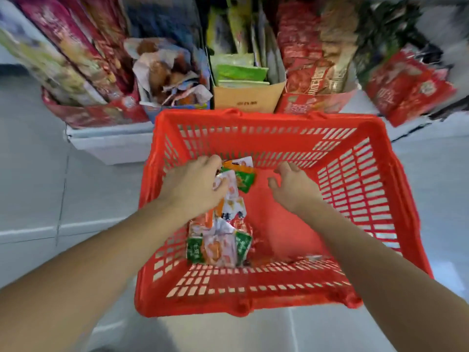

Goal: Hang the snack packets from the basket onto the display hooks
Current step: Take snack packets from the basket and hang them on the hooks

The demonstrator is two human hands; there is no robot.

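Red basket (253, 118), packets (231, 208) in left hand (194, 185)

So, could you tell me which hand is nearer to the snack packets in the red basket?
Left. The left hand grips the snack packets at their far end; the right hand hangs to their right over the basket floor, holding nothing.
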